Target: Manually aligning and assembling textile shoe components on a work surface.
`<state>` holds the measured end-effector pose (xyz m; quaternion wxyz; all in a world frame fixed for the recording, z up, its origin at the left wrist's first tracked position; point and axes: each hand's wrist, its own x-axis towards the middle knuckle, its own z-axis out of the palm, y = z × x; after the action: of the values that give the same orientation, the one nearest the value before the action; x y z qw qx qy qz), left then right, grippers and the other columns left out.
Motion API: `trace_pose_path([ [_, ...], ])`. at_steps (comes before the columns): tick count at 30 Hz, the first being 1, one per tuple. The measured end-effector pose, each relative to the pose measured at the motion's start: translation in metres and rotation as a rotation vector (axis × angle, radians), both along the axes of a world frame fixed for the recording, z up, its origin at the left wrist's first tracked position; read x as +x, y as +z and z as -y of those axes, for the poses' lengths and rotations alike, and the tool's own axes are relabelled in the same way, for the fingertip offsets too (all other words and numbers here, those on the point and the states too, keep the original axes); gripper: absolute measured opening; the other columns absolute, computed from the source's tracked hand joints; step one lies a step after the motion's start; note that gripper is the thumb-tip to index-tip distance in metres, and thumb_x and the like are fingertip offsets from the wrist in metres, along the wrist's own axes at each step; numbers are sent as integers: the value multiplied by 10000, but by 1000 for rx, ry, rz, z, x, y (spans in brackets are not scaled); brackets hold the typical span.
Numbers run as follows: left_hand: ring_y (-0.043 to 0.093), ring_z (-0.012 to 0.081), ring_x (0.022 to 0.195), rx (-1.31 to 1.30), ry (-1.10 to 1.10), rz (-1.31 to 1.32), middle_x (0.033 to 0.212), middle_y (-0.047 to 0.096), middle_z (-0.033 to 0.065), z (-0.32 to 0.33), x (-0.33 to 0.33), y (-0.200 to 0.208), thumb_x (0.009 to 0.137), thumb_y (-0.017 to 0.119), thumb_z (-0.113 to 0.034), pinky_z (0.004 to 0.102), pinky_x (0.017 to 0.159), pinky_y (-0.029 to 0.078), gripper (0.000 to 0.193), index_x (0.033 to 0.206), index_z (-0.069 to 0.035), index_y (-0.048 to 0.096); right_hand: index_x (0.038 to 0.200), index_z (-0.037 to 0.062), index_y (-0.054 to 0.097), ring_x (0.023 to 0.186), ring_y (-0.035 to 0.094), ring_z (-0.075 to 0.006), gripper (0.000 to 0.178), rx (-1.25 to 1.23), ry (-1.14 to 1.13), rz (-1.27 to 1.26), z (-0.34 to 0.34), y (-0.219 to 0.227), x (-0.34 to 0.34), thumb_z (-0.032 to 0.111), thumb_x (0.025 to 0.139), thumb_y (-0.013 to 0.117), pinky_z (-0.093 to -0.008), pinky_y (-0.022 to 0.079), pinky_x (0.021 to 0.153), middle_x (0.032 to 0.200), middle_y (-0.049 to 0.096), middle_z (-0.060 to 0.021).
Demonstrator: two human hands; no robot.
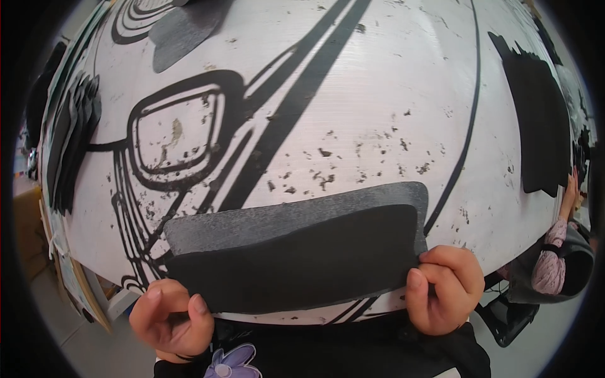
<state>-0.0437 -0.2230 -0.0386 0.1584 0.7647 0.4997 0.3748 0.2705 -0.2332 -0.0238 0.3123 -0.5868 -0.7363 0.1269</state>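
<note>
A dark, soft-looking cut panel, perhaps fabric, lies at the near edge of the table in front of me. It has a black upper layer [296, 258] and a lighter grey layer [283, 217] showing beyond the black one's wavy far edge. My left hand [173, 318] is closed at the left edge of the black layer, its fingers curled and its thumb beside the edge. At the right end, my right hand [444, 290] pinches the panel's edge between finger and thumb. What lies beneath the panel is hidden.
The white table [391, 82] carries black line drawings and worn spots. A stack of dark cut pieces [72, 145] lies at the left, a black piece [542, 120] at the right, a grey piece [183, 38] at the far left. Another person's sleeved arm [551, 252] reaches in at the right.
</note>
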Motion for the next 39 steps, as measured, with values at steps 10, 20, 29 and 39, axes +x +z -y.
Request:
trace_pose_path([
  [10,492,129,445,-78,-76,151,562,534,13,-12,8,-4,705,707,77,259,448,363,545,1196,17,478,744,-30,523,748,514,-239,99,-120,-86,46,12,-1,-9,11,829,554,-318,395,672,884,544,-145],
  [20,509,134,445,-151,69,170,547,534,6,-15,18,7,687,713,66,240,449,390,505,1162,34,544,743,-33,504,756,506,-232,101,-134,-170,85,10,2,-15,-3,833,540,-309,393,683,876,531,-138],
  [29,484,143,442,-166,131,44,542,519,-18,-12,22,7,643,703,58,249,445,378,476,1106,-17,620,741,-24,505,775,511,-238,106,-130,-204,90,12,0,-16,6,827,560,-313,399,712,887,535,-135],
  [39,461,150,450,-149,115,-14,556,498,-19,-21,26,10,642,703,58,259,434,354,469,1094,-44,634,740,1,471,781,491,-231,149,-150,-158,117,7,3,-15,-20,783,612,-312,386,712,894,506,-128],
])
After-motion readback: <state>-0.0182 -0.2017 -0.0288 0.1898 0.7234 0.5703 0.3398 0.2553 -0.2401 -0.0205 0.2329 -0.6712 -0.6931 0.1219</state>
